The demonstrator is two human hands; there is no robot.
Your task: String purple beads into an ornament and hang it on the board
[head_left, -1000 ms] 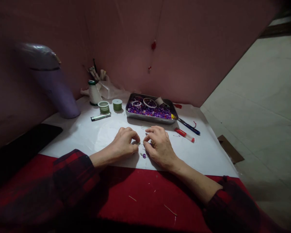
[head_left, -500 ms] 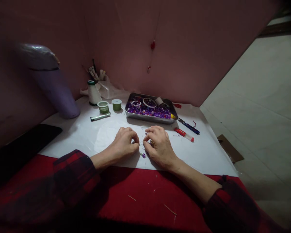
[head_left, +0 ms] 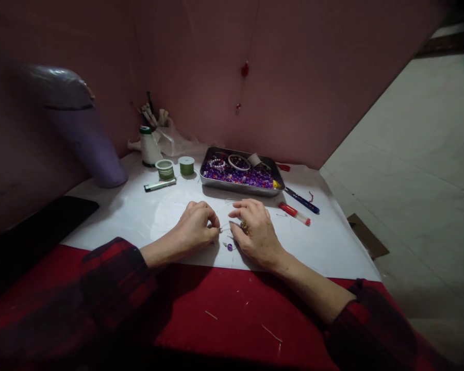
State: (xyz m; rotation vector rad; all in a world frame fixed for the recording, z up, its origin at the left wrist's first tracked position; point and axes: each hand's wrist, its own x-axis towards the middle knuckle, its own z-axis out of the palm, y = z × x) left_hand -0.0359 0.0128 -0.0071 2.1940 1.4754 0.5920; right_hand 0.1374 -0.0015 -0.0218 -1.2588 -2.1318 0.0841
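My left hand (head_left: 198, 225) is closed in a pinch on a thin thread (head_left: 225, 228) just above the white sheet. The thread's short end sticks out toward my right hand (head_left: 255, 233). That hand rests on the sheet with thumb and forefinger apart, close to the thread's tip, and its other fingers are loosely bent. Something gold-coloured, perhaps a ring, shows between its fingers. Below the gap between both hands lies a round purple bead (head_left: 230, 247) with a bit of green thread beside it. The exact pinch point is partly hidden by my left fingertips.
A metal tray (head_left: 242, 190) of purple beads stands behind the hands. To its left are green thread spools (head_left: 186, 166), a white thread cone (head_left: 150, 149) and a cutter (head_left: 160, 185). At right lie a red-capped tube (head_left: 295, 213) and dark-handled snips (head_left: 302, 201). A purple bottle (head_left: 90, 139) stands far left.
The thumb and forefinger of my right hand have parted from their pinch at the thread. My left hand has shifted slightly left, still pinching. The bead stays on the sheet.
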